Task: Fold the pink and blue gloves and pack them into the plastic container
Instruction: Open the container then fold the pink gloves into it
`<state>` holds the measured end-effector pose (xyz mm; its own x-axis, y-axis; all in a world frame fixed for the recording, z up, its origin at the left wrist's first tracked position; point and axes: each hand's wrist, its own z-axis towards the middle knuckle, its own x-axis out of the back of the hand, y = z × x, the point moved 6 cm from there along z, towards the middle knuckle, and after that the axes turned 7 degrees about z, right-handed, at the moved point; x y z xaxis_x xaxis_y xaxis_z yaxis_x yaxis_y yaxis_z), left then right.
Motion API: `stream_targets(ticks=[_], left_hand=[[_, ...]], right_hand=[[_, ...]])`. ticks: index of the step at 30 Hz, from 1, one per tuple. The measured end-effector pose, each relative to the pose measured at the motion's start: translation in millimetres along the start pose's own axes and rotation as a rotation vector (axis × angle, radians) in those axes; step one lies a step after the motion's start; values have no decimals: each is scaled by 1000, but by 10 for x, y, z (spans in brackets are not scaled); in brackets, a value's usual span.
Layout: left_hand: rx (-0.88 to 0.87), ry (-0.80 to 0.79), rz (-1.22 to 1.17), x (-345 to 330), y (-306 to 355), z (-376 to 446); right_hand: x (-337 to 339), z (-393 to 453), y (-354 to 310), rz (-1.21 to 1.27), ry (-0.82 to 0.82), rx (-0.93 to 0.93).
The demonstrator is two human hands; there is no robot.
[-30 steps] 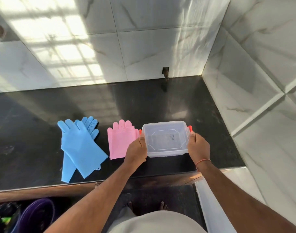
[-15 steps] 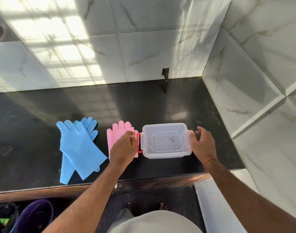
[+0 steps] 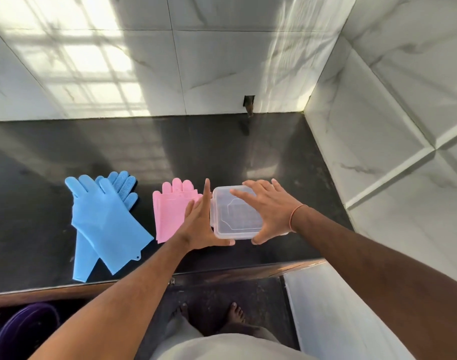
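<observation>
Clear plastic container (image 3: 237, 219) sits between both hands, lid on, near the front edge of the black countertop (image 3: 196, 149). Left hand (image 3: 200, 224) is flat and upright against the container's left side, fingers straight and pointing away from the person, thumb curled under the near-left corner; palm is open, not wrapped round anything. Right hand (image 3: 267, 209) is spread wide over the lid's right half w/ fingers fanned, thumb down by the near-right corner; looks like it's pressing or resting on top, can't tell if it truly grips. Thin orange band (image 3: 296, 216) on the right wrist. Pink gloves (image 3: 170, 214) lie flat just left of the container, partly behind the left hand, fingers pointing to the wall. Blue gloves (image 3: 105, 222) lie further left, one crossed over the other, apart from the pink pair. White marble tiled wall (image 3: 222, 61) at back & right.
</observation>
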<state>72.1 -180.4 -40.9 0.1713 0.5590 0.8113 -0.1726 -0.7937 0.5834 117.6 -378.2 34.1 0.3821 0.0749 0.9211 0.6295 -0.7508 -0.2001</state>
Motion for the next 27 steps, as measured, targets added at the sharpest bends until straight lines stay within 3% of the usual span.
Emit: stream_targets(ticks=[6,14,27], left_hand=[[14,-23,42,-86,-22,71],[-29,-49,90,-93,3,103],[45,-147,112,-89,-17,132]], right_hand=[[79,-3,-55,-10,58,7],[94,-22,-51,8,31,-26],[87,-53,1,108,10,-89]])
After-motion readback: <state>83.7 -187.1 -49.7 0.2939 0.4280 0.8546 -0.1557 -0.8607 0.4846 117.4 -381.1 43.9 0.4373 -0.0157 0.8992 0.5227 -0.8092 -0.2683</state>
